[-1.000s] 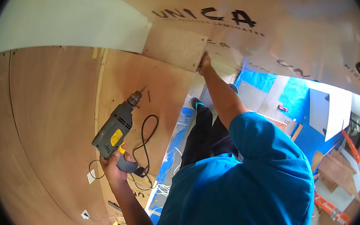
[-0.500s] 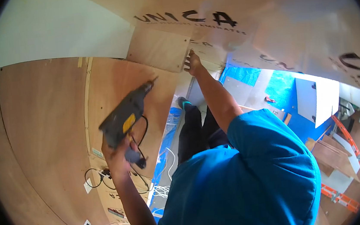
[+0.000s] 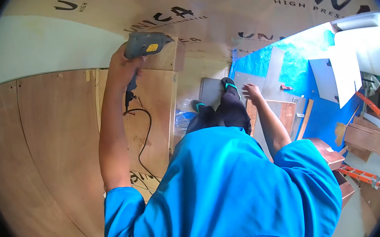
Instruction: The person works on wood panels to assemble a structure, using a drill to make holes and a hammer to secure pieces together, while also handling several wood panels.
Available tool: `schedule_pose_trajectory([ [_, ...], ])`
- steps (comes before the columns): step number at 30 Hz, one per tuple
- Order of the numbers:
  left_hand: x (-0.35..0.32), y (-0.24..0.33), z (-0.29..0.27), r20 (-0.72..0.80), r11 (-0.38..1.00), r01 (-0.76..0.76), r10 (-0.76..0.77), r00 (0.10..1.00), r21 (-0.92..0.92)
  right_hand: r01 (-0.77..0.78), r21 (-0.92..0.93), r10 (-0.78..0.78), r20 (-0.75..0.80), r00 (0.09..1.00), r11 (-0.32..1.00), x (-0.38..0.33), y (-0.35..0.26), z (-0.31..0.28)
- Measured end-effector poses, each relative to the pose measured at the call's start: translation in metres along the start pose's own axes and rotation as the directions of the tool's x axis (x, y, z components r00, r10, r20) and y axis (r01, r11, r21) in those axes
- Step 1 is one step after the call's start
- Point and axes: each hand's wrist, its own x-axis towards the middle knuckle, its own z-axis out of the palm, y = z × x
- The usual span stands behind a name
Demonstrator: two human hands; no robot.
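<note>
A dark grey corded drill (image 3: 142,45) with a yellow label is gripped in my left hand (image 3: 125,63), which is closed around its handle. Its nose points right, close to the upper end of a pale wooden panel edge (image 3: 174,69); I cannot tell whether the bit touches the wood. From the handle a black cord (image 3: 148,127) hangs in a curve down along the plywood. My right hand (image 3: 252,92) is held out over the floor by my feet, empty, with its fingers loosely apart.
Tall brown plywood panels (image 3: 58,131) stand on the left, below a white surface (image 3: 41,50). Overhead is a tan sheet with dark lettering (image 3: 243,3). To the right are blue floor sheeting (image 3: 311,122), white panels (image 3: 323,78), wood offcuts (image 3: 368,135) and an orange ladder (image 3: 365,176).
My left hand has raised the drill toward the panel's upper edge, turning it to point right. My right hand has left the wooden panel and dropped to the right.
</note>
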Motion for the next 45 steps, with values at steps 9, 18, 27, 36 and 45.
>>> schedule_pose_trajectory([
  [9, 0.013, -0.002, 0.002, 0.026, 0.994, 0.006, -0.009, 1.0, 0.106, -0.155, -0.144, 0.131, -0.167, 0.977, 0.977, -0.035, 0.088, -0.097],
  [18, 0.021, -0.001, -0.004, 0.096, 0.964, -0.043, 0.018, 0.995, 0.263, 0.154, -0.285, -0.105, 0.181, 0.978, 0.946, 0.006, 0.069, -0.047],
  [27, 0.069, 0.044, -0.007, 0.478, 0.524, -0.491, 0.172, 0.861, 0.696, 0.149, -0.303, -0.118, 0.12, 0.986, 0.941, -0.012, 0.015, -0.008],
  [36, 0.082, 0.04, -0.021, 0.518, 0.593, -0.501, 0.16, 0.84, 0.63, -0.012, -0.133, 0.023, 0.081, 0.996, 0.991, -0.026, 0.053, -0.03],
  [45, 0.061, 0.032, -0.018, 0.471, 0.481, -0.582, 0.341, 0.813, 0.656, 0.805, -0.273, -0.752, 0.293, 0.591, 0.526, -0.058, -0.088, 0.133],
])
